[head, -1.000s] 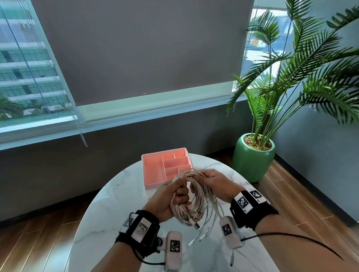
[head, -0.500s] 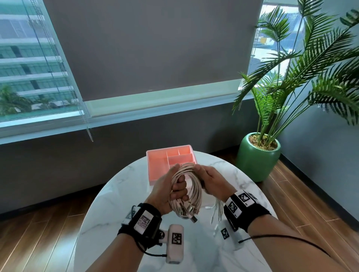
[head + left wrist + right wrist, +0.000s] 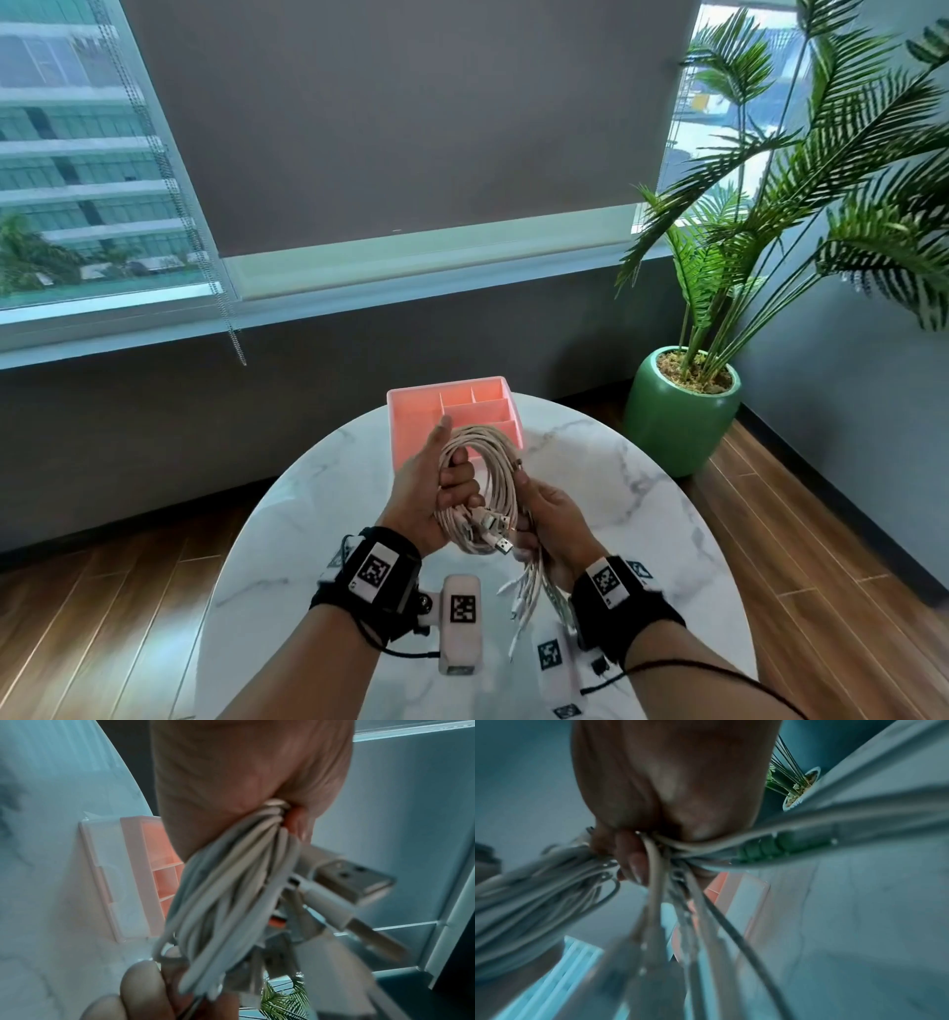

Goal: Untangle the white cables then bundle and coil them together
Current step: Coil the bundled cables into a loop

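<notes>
A coil of white cables (image 3: 490, 462) hangs upright above the marble table (image 3: 616, 514). My left hand (image 3: 441, 488) grips the coil's left side, fingers curled through the loop, thumb pointing up. My right hand (image 3: 552, 519) grips the coil's right side lower down, where several loose ends with plugs (image 3: 524, 596) trail toward the wrist. USB plugs (image 3: 495, 529) stick out at the coil's bottom. In the left wrist view the cable bunch (image 3: 231, 892) runs out of my fist with a USB plug (image 3: 354, 880) beside it. In the right wrist view the cables (image 3: 539, 882) fan out from my closed fingers.
A pink divided organizer tray (image 3: 411, 416) sits on the table just behind the coil. A green pot with a palm (image 3: 678, 406) stands on the wooden floor at the right. A window and dark wall lie beyond the table's far edge.
The right hand has slid from the top of the coil down its right side to the bottom. The loose ends now trail by the right wrist. The left hand keeps its grip.
</notes>
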Demonstrator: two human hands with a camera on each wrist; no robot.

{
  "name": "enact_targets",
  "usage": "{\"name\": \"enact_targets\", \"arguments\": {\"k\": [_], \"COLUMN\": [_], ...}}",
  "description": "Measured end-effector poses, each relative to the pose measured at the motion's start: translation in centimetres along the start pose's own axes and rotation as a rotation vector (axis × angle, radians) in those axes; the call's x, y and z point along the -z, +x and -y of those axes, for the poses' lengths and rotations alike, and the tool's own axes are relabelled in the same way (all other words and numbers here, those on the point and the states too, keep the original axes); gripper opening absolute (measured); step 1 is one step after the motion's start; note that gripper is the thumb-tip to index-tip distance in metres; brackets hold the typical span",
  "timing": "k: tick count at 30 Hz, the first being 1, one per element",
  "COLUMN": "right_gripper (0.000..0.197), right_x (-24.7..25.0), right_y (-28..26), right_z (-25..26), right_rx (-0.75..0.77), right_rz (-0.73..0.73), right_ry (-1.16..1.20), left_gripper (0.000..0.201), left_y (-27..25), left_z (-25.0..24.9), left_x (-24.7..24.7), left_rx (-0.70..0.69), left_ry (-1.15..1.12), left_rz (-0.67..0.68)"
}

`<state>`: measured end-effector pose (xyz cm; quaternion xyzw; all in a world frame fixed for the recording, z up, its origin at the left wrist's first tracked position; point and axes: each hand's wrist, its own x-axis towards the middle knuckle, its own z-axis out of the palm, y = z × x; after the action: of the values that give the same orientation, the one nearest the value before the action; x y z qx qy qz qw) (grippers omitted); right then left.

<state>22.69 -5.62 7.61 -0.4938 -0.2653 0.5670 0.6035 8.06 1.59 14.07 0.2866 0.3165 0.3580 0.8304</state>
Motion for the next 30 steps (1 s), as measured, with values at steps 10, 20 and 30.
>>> {"name": "enact_targets", "arguments": {"k": [10,20,30], "right_gripper": [0.018,0.01,0.012], "right_x": [-0.7,-0.4,-0.4], "right_y": [-0.4,-1.6,-1.1], "right_z": [-4.4,-4.3,-5.7], "right_rx": [-0.033,-0.157,-0.163], "right_rz": [-0.018,0.012,0.132], "right_ry": [-0.376,-0.309,-0.647], "left_gripper": [0.043,0.036,0.038], "left_y": [0.5,1.0,2.2], "left_z": [1.6,2.1,2.1], "left_x": [-0.4,-1.3,-0.3], "left_rx": [-0.254,-0.458,-0.491], "left_ry": [0.18,0.131,-0.017], "left_rz": [-0.127,-0.274,-0.484]}}
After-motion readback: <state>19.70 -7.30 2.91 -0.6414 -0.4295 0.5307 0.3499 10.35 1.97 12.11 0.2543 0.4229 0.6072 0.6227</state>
